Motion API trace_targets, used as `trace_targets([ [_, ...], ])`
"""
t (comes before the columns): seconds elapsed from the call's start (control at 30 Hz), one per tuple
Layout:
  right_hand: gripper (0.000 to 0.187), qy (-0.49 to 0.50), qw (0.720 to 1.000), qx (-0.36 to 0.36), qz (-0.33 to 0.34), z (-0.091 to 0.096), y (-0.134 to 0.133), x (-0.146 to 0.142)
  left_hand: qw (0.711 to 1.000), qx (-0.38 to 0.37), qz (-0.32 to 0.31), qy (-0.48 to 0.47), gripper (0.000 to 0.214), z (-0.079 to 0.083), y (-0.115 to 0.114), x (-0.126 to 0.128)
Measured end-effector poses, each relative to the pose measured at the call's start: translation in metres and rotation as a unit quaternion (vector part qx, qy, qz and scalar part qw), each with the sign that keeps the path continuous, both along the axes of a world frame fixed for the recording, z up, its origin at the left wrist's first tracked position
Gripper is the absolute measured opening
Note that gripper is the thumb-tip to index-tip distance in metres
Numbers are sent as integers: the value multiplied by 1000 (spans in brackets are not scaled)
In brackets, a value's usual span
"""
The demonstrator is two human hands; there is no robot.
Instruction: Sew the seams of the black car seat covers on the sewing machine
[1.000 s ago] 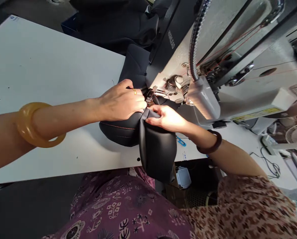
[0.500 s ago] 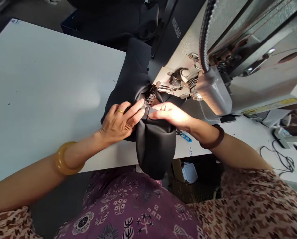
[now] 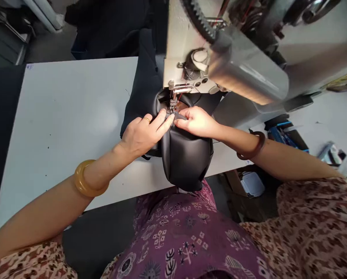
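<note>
Black leather-like piece [image 3: 191,153], one: pressed now by the left grip [image 3: 141,133], fingers straightened, curled a second ago. Smooth, softly shiny, creased; lies beneath the left grip, at the presser foot [image 3: 173,104], overhanging the desk [image 3: 69,116]. Right grip [image 3: 201,122]: thumb and fingers clamped on its fold.

white container [image 3: 252,184] beside cardboard box [image 3: 235,182] | blue-edged dark box [image 3: 298,138], right side

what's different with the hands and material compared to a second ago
The left hand has uncurled from its fist and shifted toward the purple garment, its fingers now stretched over the black material by the presser foot. The camera view shifted too. The right hand still pinches the material.
</note>
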State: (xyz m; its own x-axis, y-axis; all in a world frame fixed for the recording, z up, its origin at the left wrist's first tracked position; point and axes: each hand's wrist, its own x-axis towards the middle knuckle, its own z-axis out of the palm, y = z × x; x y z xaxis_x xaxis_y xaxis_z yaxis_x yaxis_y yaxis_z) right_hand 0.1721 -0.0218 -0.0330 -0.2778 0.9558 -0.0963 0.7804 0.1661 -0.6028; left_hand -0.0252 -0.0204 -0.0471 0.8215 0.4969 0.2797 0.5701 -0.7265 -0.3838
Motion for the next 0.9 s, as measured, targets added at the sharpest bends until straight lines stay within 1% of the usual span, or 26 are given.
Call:
trace_targets([
  [0.07,21,-103,993,60,1,0,-8,-2,1000,-6,14,22,48,4,-2,4],
  [0.13,27,-186,971,145,31,2,-16,-2,999,0,14,41,48,6,-3,6],
  [0.2,39,-224,946,220,74,3,-21,1,999,2,12,51,48,7,-3,7],
  [0.27,46,-226,934,260,88,3,-21,7,998,-3,15,57,49,7,-4,8],
  [0.37,36,-195,942,270,50,-4,-11,18,997,-10,27,68,50,9,-5,9],
  [0.47,29,-131,954,268,30,-11,4,26,995,-40,51,78,54,14,-5,10],
  [0.57,28,-84,962,256,51,-12,18,31,991,-68,72,93,57,21,-5,13],
  [0.67,25,-67,968,231,79,-10,26,34,988,-72,81,109,55,27,-5,15],
  [0.9,23,-66,974,203,75,-11,32,36,980,-122,124,93,56,32,-4,19],
])
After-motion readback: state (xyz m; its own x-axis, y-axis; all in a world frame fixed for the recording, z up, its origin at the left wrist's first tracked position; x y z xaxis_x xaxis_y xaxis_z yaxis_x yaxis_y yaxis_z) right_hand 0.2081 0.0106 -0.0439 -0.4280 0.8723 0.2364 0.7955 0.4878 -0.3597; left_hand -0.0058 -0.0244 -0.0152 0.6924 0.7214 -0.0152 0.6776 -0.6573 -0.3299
